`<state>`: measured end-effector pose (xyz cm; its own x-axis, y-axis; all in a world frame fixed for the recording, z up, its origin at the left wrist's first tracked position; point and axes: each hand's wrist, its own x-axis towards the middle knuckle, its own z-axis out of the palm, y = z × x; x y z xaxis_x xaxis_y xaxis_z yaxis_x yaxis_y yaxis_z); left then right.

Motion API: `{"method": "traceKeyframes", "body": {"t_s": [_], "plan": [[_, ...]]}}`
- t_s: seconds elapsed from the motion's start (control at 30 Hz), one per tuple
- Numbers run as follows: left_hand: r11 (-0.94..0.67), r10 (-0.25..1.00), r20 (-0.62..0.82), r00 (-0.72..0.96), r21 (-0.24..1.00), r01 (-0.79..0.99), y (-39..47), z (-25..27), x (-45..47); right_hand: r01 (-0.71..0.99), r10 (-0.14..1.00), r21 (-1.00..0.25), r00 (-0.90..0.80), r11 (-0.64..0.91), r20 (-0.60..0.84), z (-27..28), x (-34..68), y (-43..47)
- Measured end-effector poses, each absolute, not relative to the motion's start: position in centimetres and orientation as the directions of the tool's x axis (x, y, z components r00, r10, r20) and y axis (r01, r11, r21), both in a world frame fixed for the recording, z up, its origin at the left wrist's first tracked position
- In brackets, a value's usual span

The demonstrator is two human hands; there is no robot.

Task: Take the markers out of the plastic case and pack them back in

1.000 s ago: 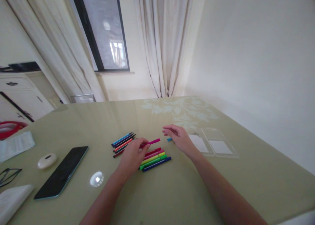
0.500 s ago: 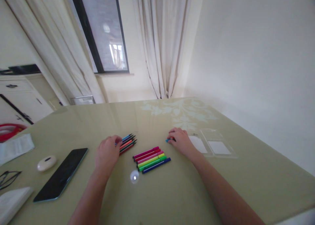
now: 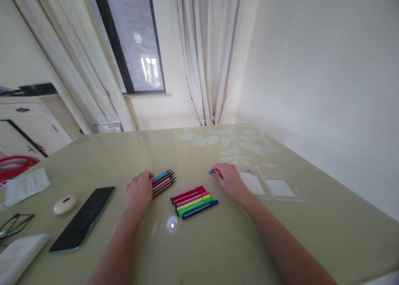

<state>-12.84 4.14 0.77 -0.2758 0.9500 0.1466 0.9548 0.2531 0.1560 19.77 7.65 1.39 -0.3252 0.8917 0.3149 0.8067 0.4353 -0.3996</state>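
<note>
My left hand is closed around the blunt ends of several coloured pencils, which lie side by side with their dark tips pointing to the far right. My right hand is curled shut on the table farther right. Small blue and orange-red bits show at its fingertips, but the fingers hide what kind of thing they belong to. Between the hands and a little nearer lies a row of felt-tip pens in pinks, yellow, green and dark blue.
A clear plastic case with white inserts lies open beside my right hand. On the left are a phone, a cream oval case, glasses, a white box and a pale packet.
The view has shifted slightly, moving things at the left rightward in the picture. My right hand's fingers have moved a little, and the blue bit sits slightly higher. My left hand stays at the pencils.
</note>
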Motion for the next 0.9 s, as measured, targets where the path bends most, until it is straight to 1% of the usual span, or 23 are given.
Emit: {"method": "traceKeyframes", "body": {"t_s": [0.17,0.23,0.4,0.57,0.77,0.9], "plan": [[0.211,0.947,0.205,-0.249,0.189,0.959,4.3,0.6,-12.6,0.747,0.876,-0.472,-0.323,0.469,0.358,1.9,19.1,7.1],[0.208,0.952,0.19,-0.242,0.181,0.961,4.3,0.6,-12.5,0.734,0.869,-0.479,-0.329,0.481,0.37,2.1,18.9,6.9],[0.23,0.956,0.142,-0.256,0.174,0.958,4.4,0.4,-12.4,0.718,0.85,-0.468,-0.361,0.515,0.383,1.9,18.6,6.8],[0.222,0.959,0.136,-0.247,0.177,0.959,4.5,0.3,-12.3,0.714,0.844,-0.465,-0.362,0.524,0.395,1.9,18.4,6.7],[0.264,0.947,0.162,-0.279,0.106,0.959,3.9,0.8,-12.1,0.721,0.84,-0.445,-0.382,0.531,0.385,1.9,18.3,6.5],[0.253,0.95,0.157,-0.27,0.115,0.96,3.9,1.0,-12.1,0.722,0.838,-0.44,-0.384,0.534,0.388,1.8,18.2,6.5]]}}
